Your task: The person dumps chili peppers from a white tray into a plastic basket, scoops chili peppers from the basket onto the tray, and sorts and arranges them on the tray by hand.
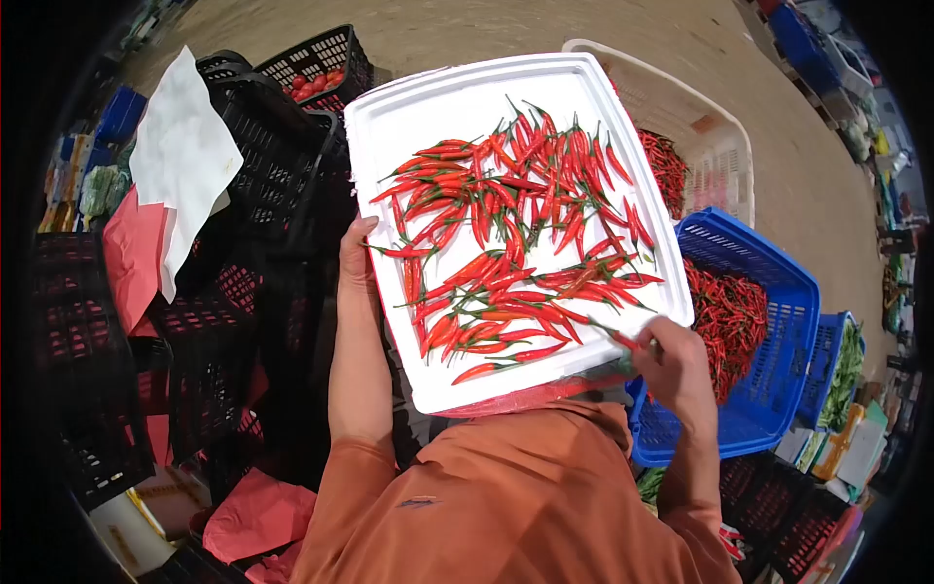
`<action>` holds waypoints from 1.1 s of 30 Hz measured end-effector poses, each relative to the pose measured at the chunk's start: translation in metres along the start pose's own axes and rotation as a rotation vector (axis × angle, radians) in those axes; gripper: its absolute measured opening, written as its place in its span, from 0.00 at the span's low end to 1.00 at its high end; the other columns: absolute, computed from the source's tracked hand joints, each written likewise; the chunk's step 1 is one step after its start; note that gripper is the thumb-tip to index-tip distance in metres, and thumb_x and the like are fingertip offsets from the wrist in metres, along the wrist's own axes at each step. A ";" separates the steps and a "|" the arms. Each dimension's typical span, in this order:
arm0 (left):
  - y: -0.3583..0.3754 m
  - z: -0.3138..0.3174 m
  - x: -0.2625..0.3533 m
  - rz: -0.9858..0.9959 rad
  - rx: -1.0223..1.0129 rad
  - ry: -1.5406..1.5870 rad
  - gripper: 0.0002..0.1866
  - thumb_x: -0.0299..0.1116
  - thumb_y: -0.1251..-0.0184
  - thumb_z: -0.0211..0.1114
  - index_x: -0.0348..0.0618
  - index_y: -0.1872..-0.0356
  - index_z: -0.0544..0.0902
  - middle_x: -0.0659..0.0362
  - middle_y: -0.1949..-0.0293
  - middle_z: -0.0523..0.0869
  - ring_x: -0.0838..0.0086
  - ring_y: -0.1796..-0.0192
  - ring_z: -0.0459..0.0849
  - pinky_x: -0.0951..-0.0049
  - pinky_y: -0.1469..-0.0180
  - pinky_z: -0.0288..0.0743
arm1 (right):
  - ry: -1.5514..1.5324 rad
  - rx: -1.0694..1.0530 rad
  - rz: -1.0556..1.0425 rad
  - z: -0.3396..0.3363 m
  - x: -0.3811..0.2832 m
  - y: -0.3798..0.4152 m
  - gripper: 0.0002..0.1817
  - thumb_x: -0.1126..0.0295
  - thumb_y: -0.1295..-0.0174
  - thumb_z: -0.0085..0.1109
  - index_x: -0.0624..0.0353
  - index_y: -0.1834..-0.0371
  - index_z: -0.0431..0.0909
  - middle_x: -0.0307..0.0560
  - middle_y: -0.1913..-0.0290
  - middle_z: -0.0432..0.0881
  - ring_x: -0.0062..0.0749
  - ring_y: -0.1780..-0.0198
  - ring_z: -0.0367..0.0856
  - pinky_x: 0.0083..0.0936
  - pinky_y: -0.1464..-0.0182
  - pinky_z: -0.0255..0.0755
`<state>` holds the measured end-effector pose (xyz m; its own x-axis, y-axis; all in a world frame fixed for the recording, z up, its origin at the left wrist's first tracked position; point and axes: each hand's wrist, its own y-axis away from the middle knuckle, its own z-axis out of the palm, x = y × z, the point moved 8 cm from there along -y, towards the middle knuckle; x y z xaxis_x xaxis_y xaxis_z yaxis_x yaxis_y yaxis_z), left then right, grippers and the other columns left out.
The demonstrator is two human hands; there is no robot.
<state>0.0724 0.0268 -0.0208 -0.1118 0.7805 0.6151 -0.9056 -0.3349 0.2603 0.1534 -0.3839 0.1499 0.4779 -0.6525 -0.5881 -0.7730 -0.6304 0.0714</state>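
A white foam tray (584,88) with a raised rim lies in front of my body, tilted slightly, with many red chili peppers (486,195) on it. Their green stems point in various directions. My left hand (358,255) grips the tray's left edge, its thumb on the rim and the other fingers hidden underneath. At the lower right corner, my right hand (669,365) is closed in a pinch on one red chili pepper (619,338), just over the rim. Something red and glossy (516,397) shows beneath the tray's near edge.
To the right, a blue crate (803,282) and a whitish crate (725,146) contain more red chilies. Black crates (204,360) stack up at left, with white paper (185,146) and pink paper (134,253) on them. A black crate (362,63) behind holds tomatoes.
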 end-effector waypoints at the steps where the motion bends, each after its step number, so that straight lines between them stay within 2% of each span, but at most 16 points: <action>1: 0.000 0.001 -0.005 -0.004 0.009 0.012 0.40 0.36 0.48 0.63 0.35 0.30 0.65 0.45 0.40 0.79 0.56 0.41 0.81 0.58 0.37 0.76 | -0.119 -0.084 0.099 -0.006 0.012 0.012 0.04 0.78 0.50 0.62 0.60 0.73 0.76 0.41 0.82 0.74 0.20 0.78 0.74 0.24 0.76 0.65; 7: 0.004 0.006 0.005 0.000 0.036 -0.007 0.40 0.35 0.48 0.62 0.34 0.30 0.65 0.44 0.39 0.78 0.57 0.40 0.81 0.59 0.37 0.77 | -0.366 -0.513 0.565 0.005 0.106 0.114 0.06 0.77 0.53 0.67 0.59 0.76 0.77 0.33 0.80 0.75 0.15 0.76 0.70 0.20 0.73 0.65; 9: 0.002 0.008 0.004 0.007 0.027 -0.014 0.40 0.35 0.48 0.62 0.34 0.30 0.64 0.43 0.39 0.78 0.57 0.40 0.81 0.59 0.37 0.77 | -0.506 -0.732 0.927 0.022 0.149 0.184 0.06 0.78 0.54 0.69 0.62 0.73 0.81 0.36 0.76 0.79 0.17 0.74 0.75 0.20 0.72 0.68; 12: 0.000 0.008 0.005 0.008 0.021 -0.017 0.41 0.34 0.48 0.62 0.34 0.29 0.63 0.43 0.38 0.77 0.56 0.39 0.80 0.59 0.36 0.75 | -0.539 -0.891 0.986 0.058 0.173 0.272 0.06 0.74 0.49 0.69 0.63 0.69 0.83 0.38 0.69 0.83 0.21 0.70 0.78 0.23 0.68 0.72; 13: 0.000 0.007 0.006 0.009 0.004 -0.001 0.41 0.34 0.49 0.61 0.34 0.29 0.63 0.43 0.38 0.77 0.56 0.39 0.80 0.59 0.35 0.75 | -0.089 -1.072 0.406 0.129 0.171 0.277 0.09 0.67 0.43 0.66 0.62 0.64 0.84 0.42 0.60 0.87 0.28 0.62 0.82 0.28 0.62 0.76; 14: 0.000 0.008 0.005 0.017 0.018 0.002 0.41 0.34 0.49 0.62 0.34 0.29 0.63 0.44 0.38 0.77 0.55 0.39 0.80 0.59 0.34 0.74 | -0.085 -1.075 0.400 0.145 0.139 0.283 0.09 0.67 0.43 0.66 0.62 0.64 0.84 0.42 0.60 0.87 0.28 0.62 0.82 0.28 0.62 0.76; 15: -0.001 0.010 0.006 0.022 -0.007 0.011 0.41 0.34 0.49 0.62 0.35 0.28 0.63 0.44 0.38 0.77 0.56 0.39 0.80 0.59 0.35 0.74 | -0.409 -0.807 0.824 0.143 0.132 0.284 0.10 0.65 0.47 0.66 0.60 0.67 0.85 0.42 0.73 0.82 0.24 0.72 0.79 0.25 0.68 0.74; 16: -0.002 0.012 0.011 0.076 0.011 -0.020 0.33 0.37 0.47 0.64 0.31 0.38 0.73 0.43 0.51 0.85 0.56 0.52 0.87 0.57 0.46 0.83 | -0.410 -0.819 0.815 0.138 0.127 0.273 0.10 0.65 0.47 0.66 0.60 0.67 0.85 0.42 0.73 0.82 0.24 0.72 0.79 0.25 0.68 0.74; 19: -0.003 0.005 0.010 0.062 0.032 -0.022 0.32 0.38 0.46 0.63 0.31 0.40 0.75 0.43 0.53 0.86 0.57 0.53 0.87 0.58 0.47 0.83 | -0.389 -0.723 0.559 0.128 0.110 0.242 0.10 0.65 0.47 0.65 0.59 0.67 0.85 0.43 0.73 0.82 0.25 0.73 0.79 0.26 0.68 0.74; 21: -0.003 0.005 0.004 -0.011 0.019 -0.003 0.41 0.34 0.48 0.62 0.36 0.29 0.63 0.46 0.40 0.79 0.58 0.41 0.81 0.60 0.37 0.76 | -0.374 -0.644 0.411 0.118 0.098 0.231 0.09 0.66 0.47 0.65 0.59 0.67 0.85 0.44 0.73 0.82 0.26 0.73 0.79 0.27 0.68 0.75; 22: -0.002 0.013 0.005 -0.006 0.001 0.006 0.41 0.34 0.48 0.62 0.36 0.28 0.63 0.45 0.39 0.78 0.58 0.40 0.81 0.59 0.37 0.76 | -0.363 -0.600 0.341 0.108 0.090 0.223 0.09 0.66 0.47 0.65 0.59 0.68 0.85 0.45 0.74 0.82 0.26 0.74 0.79 0.28 0.68 0.75; 24: -0.003 0.016 0.005 0.001 -0.026 0.006 0.41 0.34 0.47 0.61 0.36 0.28 0.63 0.45 0.39 0.78 0.57 0.40 0.81 0.59 0.36 0.76 | 0.096 -0.884 0.281 0.079 0.108 0.190 0.09 0.68 0.44 0.64 0.62 0.65 0.84 0.46 0.63 0.88 0.34 0.64 0.85 0.34 0.63 0.76; 26: -0.004 0.013 0.006 0.014 -0.031 -0.009 0.41 0.35 0.47 0.61 0.35 0.28 0.62 0.44 0.38 0.78 0.57 0.39 0.80 0.59 0.36 0.76 | -0.225 -0.425 0.410 0.027 0.061 0.102 0.05 0.73 0.45 0.63 0.64 0.71 0.82 0.43 0.74 0.84 0.30 0.74 0.80 0.28 0.68 0.73; 28: -0.005 0.012 0.006 0.004 -0.053 -0.001 0.41 0.35 0.47 0.61 0.35 0.28 0.62 0.44 0.38 0.77 0.57 0.39 0.80 0.59 0.36 0.76 | -0.243 -0.113 0.269 0.005 0.011 0.031 0.03 0.75 0.47 0.62 0.62 0.72 0.79 0.43 0.78 0.73 0.30 0.73 0.75 0.27 0.69 0.68; 30: -0.005 0.016 0.005 0.009 -0.060 0.017 0.41 0.35 0.47 0.62 0.34 0.29 0.63 0.44 0.39 0.78 0.58 0.40 0.81 0.59 0.36 0.76 | -0.249 -0.023 0.006 0.020 -0.031 -0.014 0.02 0.75 0.47 0.60 0.61 0.71 0.79 0.43 0.76 0.73 0.31 0.74 0.74 0.28 0.69 0.69; 33: 0.000 0.015 0.006 0.020 -0.051 0.027 0.41 0.35 0.47 0.64 0.34 0.29 0.63 0.44 0.39 0.79 0.59 0.41 0.81 0.60 0.37 0.76 | -0.056 0.042 -0.358 0.067 -0.069 -0.049 0.06 0.75 0.50 0.64 0.59 0.69 0.78 0.48 0.70 0.76 0.44 0.69 0.79 0.36 0.70 0.72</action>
<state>0.0777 0.0241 -0.0059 -0.1401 0.7879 0.5996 -0.9229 -0.3233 0.2092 0.1303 -0.2795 0.1331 0.6985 -0.3689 -0.6132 -0.5781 -0.7959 -0.1797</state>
